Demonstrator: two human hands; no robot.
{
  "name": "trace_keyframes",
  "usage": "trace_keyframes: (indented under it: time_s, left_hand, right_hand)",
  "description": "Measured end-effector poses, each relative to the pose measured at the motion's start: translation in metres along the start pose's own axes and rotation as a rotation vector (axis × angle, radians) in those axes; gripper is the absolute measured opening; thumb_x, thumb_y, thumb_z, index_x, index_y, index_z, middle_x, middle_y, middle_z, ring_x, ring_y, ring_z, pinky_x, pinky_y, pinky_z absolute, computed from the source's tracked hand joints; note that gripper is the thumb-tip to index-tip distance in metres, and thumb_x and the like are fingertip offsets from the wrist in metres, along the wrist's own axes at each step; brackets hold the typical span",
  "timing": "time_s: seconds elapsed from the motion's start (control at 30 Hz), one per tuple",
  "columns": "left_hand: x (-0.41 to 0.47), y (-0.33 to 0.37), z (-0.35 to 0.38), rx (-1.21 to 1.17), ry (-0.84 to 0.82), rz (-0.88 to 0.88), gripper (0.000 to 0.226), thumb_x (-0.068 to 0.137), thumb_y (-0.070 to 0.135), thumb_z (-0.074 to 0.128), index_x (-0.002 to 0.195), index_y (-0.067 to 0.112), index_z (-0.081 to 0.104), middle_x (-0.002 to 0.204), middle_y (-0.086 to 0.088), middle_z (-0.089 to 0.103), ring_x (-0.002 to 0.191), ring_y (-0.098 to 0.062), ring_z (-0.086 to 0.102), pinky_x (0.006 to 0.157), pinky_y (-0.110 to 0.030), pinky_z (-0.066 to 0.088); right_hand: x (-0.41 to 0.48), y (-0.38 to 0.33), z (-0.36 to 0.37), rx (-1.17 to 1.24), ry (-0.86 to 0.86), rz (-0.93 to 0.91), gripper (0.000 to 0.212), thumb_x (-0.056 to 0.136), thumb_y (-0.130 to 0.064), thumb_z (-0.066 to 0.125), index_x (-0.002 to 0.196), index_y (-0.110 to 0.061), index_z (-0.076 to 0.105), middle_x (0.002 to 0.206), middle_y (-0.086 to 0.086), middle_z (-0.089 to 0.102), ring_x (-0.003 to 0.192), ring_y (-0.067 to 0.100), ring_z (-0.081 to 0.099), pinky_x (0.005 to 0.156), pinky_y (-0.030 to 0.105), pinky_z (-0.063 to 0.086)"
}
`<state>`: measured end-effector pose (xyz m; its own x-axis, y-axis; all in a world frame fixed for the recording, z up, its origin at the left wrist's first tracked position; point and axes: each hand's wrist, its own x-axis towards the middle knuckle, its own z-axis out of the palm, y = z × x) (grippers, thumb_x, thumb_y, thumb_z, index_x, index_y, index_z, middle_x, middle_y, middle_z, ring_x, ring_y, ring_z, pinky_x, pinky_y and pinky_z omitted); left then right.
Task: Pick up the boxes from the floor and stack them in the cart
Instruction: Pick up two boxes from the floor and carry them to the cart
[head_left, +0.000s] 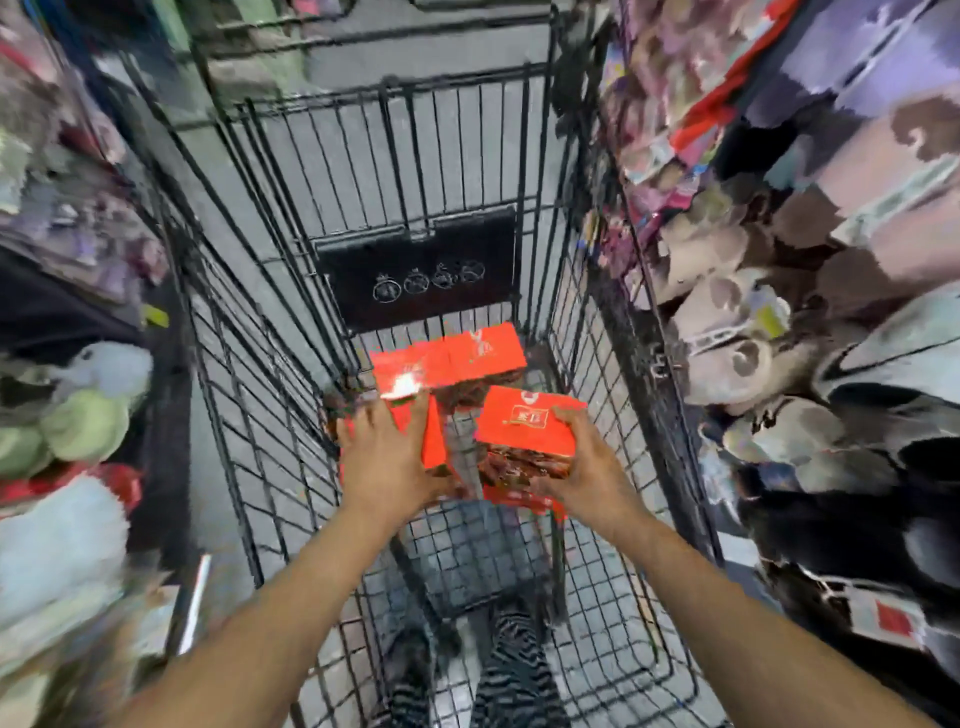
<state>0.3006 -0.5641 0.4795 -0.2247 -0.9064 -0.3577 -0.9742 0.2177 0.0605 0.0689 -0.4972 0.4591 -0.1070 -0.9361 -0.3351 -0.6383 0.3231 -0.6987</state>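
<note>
A black wire cart (582, 374) fills the middle of the view, and both my arms reach down into it. My left hand (387, 457) grips a red box (434, 441) that stands on edge. My right hand (584, 473) holds another red box (524, 423) by its right side, top face up. Behind them, a red box (485, 351) and one more beside it (408, 371) rest against the cart's far end. The picture is blurred, so I cannot tell whether the held boxes touch the cart's floor.
A black panel (421, 270) hangs on the cart's far wall. Shelves of soft toys and packaged goods crowd the right side (753, 338) and the left side (78, 415), leaving a narrow aisle. Grey floor (332, 67) shows beyond the cart.
</note>
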Motion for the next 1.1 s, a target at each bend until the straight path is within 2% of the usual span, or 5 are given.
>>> trace_keyframes:
  time_s: [0.3,0.43,0.57,0.7,1.1]
  left_hand:
    - [0.07,0.01,0.072,-0.084,0.141,-0.013,0.118,0.056,0.072,0.074,0.149,0.022,0.021,0.138,-0.024,0.035,0.124,-0.042,0.036,0.102,-0.062,0.032]
    - [0.073,0.014,0.087,-0.118,0.156,-0.076,0.105,0.065,0.076,0.062,0.151,0.031,0.02,0.156,-0.025,0.006,0.142,-0.042,0.011,0.111,-0.062,0.01]
    - [0.065,0.003,0.092,-0.4,0.106,-0.226,0.125,0.057,0.083,0.061,0.152,0.033,-0.004,0.159,-0.013,-0.015,0.145,-0.038,0.009,0.112,-0.054,0.025]
    - [0.066,-0.004,0.092,-0.642,0.051,-0.205,0.133,0.058,0.067,0.075,0.15,0.034,-0.014,0.159,-0.005,-0.016,0.143,-0.031,0.022,0.106,-0.043,0.036]
    - [0.068,-0.01,0.101,-0.852,0.144,-0.214,0.132,0.057,0.054,0.084,0.152,0.031,-0.005,0.158,0.012,0.003,0.13,0.003,0.024,0.101,-0.018,0.025]
  right_hand:
    - [0.098,0.058,0.046,0.031,-0.027,-0.148,0.092,0.074,0.001,0.078,0.129,-0.06,0.036,0.151,0.008,0.035,0.136,0.021,0.04,0.111,0.03,0.037]
    - [0.104,0.064,0.058,0.166,0.035,-0.11,0.08,0.079,-0.014,0.079,0.134,-0.049,0.032,0.156,-0.007,0.018,0.136,0.007,0.029,0.094,-0.004,0.028]
    - [0.107,0.049,0.051,0.335,-0.025,0.048,0.095,0.064,-0.05,0.08,0.129,-0.07,0.016,0.146,-0.016,0.039,0.13,0.006,0.045,0.105,0.025,0.04]
    - [0.122,0.044,0.046,0.376,-0.028,0.094,0.11,0.07,-0.027,0.085,0.151,-0.041,0.011,0.107,-0.035,0.046,0.098,-0.014,0.051,0.091,0.013,0.039]
    - [0.133,0.045,0.062,0.347,-0.025,0.077,0.086,0.072,-0.029,0.084,0.14,-0.032,0.032,0.12,-0.013,0.06,0.103,-0.006,0.058,0.081,0.011,0.047]
